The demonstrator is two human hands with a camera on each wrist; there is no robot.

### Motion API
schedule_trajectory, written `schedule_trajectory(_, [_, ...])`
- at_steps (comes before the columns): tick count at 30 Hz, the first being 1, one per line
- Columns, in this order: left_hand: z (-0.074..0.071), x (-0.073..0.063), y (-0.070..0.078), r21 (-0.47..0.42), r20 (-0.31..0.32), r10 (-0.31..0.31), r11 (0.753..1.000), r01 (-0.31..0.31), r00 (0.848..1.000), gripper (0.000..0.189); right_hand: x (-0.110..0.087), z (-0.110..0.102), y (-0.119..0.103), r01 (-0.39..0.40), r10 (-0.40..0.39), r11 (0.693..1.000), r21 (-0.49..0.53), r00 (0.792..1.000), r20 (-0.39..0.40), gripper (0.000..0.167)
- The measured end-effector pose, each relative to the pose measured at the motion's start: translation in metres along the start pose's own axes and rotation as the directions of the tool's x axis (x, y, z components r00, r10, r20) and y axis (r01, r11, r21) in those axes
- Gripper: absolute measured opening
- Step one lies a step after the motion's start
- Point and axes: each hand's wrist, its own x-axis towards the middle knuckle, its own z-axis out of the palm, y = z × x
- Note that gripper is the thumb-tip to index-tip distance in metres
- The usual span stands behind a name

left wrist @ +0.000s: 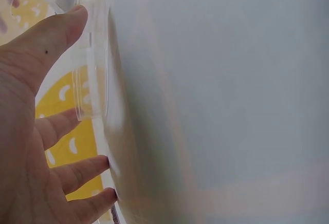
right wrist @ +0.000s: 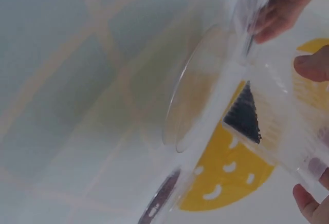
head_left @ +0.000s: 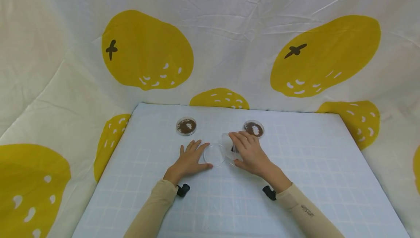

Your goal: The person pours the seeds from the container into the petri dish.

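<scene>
My left hand [head_left: 188,160] holds a clear petri dish [head_left: 214,154] by its rim on the table, thumb on the near side, index finger on the far side. In the left wrist view the dish [left wrist: 92,59] sits edge-on between thumb and finger, the other fingers spread. My right hand [head_left: 252,153] grips a clear plastic container [head_left: 228,144], tilted right beside the dish. Dark grains [right wrist: 245,115] are heaped in one corner of the container in the right wrist view. A clear round disc [right wrist: 195,93] lies on the table below it.
Two petri dishes with brown and white contents stand farther back, one at left [head_left: 186,126] and one at right [head_left: 254,129], the latter just beyond my right hand. A pale checked cloth [head_left: 210,209] covers the table. Behind hangs a fruit-printed curtain [head_left: 229,48].
</scene>
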Motion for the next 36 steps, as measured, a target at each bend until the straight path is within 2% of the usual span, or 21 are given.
schedule_trajectory(11, [0.001, 0.0, -0.001, -0.006, -0.01, 0.011, 1.0, -0.011, 1.0, 0.087, 0.005, 0.0, -0.006, 0.033, -0.03, 0.998, -0.056, 0.998, 0.054, 0.106])
schedule_trajectory(21, [0.0, -0.002, 0.0, -0.005, -0.008, 0.003, 1.0, -0.003, 1.0, 0.088, 0.007, 0.004, -0.008, 0.066, -0.062, 0.991, -0.113, 0.997, 0.037, 0.106])
schedule_trajectory(36, [0.0, -0.001, 0.001, 0.007, -0.008, -0.004, 1.0, 0.004, 1.0, 0.087, 0.01, 0.005, -0.011, 0.064, -0.056, 0.99, -0.122, 0.996, 0.063, 0.105])
